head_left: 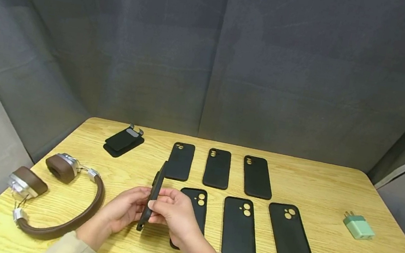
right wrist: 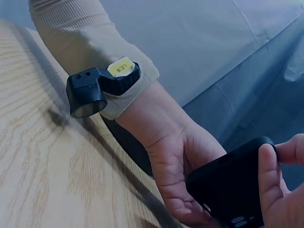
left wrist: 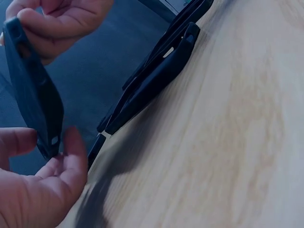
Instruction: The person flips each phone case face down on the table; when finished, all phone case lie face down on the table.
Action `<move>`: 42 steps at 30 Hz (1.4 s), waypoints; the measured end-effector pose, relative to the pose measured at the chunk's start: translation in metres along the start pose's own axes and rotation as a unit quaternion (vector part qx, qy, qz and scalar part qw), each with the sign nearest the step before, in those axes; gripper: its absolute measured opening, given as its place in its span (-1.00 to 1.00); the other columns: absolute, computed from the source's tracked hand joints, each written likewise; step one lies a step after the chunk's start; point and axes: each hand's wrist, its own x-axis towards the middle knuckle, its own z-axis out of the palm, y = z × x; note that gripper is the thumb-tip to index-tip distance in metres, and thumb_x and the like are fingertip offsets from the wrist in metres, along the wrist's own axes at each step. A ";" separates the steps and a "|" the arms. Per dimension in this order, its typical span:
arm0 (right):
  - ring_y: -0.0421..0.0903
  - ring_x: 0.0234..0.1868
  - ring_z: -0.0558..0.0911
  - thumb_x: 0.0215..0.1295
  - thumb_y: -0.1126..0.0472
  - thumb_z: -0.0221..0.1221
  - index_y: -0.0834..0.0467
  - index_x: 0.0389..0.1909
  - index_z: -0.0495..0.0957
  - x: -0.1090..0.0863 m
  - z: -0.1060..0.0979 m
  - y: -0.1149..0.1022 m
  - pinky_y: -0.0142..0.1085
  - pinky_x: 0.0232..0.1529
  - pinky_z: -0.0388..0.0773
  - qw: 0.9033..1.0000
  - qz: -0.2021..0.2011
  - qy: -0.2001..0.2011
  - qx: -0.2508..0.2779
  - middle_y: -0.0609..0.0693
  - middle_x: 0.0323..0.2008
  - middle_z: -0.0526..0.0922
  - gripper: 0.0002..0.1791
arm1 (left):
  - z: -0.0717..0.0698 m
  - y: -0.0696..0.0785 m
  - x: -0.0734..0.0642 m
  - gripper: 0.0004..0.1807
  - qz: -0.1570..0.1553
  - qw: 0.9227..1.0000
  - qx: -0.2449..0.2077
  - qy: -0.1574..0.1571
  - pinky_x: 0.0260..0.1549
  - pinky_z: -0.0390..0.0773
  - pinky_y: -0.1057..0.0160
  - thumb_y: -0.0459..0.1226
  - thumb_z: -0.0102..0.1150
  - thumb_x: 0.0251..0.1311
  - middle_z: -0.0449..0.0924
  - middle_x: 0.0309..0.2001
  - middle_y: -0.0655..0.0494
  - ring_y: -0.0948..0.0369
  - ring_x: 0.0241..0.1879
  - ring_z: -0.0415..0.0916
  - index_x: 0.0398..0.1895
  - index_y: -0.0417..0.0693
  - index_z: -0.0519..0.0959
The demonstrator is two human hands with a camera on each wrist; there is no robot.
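Black, probably rubbery plastic: that's the case held up off the table, nearly edge-on to the head cam, just left of the front row of other cases. Both hands have it pinched: left hand between thumb and fingers near a corner, right hand with its thumb across the edge. I'm guessing it's light and a bit bendy, so a drop shouldn't kill it. Looks matte, so probably not slippery either. Imo grab the long sides and go easy, since thin walls likely flex. Keep clear of the camera holes, probably the floppiest bit. Headphones sit off to the left.
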 end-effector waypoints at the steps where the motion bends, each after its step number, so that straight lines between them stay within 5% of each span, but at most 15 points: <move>1: -0.28 -0.64 0.55 0.04 0.46 0.12 0.50 0.02 0.31 0.000 0.000 0.000 -0.48 -0.54 0.53 1.000 0.000 0.002 0.000 -0.05 -0.53 0.56 -0.53 | 0.001 0.000 0.000 -0.70 0.002 1.000 -0.001 0.004 -0.19 0.51 0.26 -0.25 -0.22 0.37 0.56 -0.29 0.18 0.26 -0.24 0.51 0.07 -0.19 0.33; 9: -0.27 -0.63 0.56 0.02 0.46 0.13 0.48 0.01 0.34 0.003 -0.006 0.007 -0.45 -0.52 0.56 0.999 0.015 0.022 -0.018 -0.04 -0.55 0.55 -0.54 | -0.001 0.002 -0.002 -0.53 0.014 0.995 0.044 0.084 -0.26 0.49 0.27 -0.28 -0.10 0.31 0.54 -0.30 0.14 0.27 -0.29 0.52 0.19 -0.38 0.18; 18: -0.24 -0.65 0.53 0.04 0.44 0.18 0.38 0.13 0.30 0.007 -0.012 0.019 -0.36 -0.54 0.58 0.994 0.044 0.049 -0.090 -0.01 -0.54 0.50 -0.43 | -0.005 0.003 -0.006 -0.57 0.017 0.974 0.126 0.188 -0.33 0.51 0.26 -0.37 -0.01 0.24 0.56 -0.25 -0.02 0.20 -0.36 0.57 0.19 -0.28 0.29; 25: -0.21 -0.69 0.55 0.02 0.46 0.19 0.30 0.24 0.25 0.013 -0.012 0.028 -0.30 -0.54 0.60 0.986 0.063 0.047 -0.150 0.04 -0.59 0.53 -0.32 | -0.011 0.005 -0.008 -0.57 0.030 0.961 0.182 0.207 -0.35 0.49 0.31 -0.43 0.07 0.17 0.49 -0.24 -0.08 0.19 -0.33 0.48 0.13 -0.33 0.33; 32: -0.19 -0.71 0.55 -0.01 0.46 0.20 0.28 0.23 0.27 0.014 -0.009 0.034 -0.29 -0.56 0.59 0.972 0.075 0.049 -0.215 0.08 -0.61 0.55 -0.31 | -0.016 0.003 -0.010 -0.57 0.004 0.944 0.247 0.221 -0.24 0.46 0.25 -0.41 0.12 0.15 0.44 -0.15 -0.15 0.10 -0.16 0.39 0.10 -0.39 0.38; 42: -0.20 -0.73 0.55 -0.03 0.41 0.23 0.41 0.19 0.29 0.019 -0.008 0.044 -0.37 -0.64 0.51 0.948 0.061 0.055 -0.306 0.01 -0.67 0.55 -0.33 | -0.015 0.003 -0.007 -0.57 0.001 0.922 0.316 0.222 -0.34 0.44 0.27 -0.45 0.19 0.06 0.39 -0.26 -0.10 0.14 -0.29 0.36 0.03 -0.44 0.41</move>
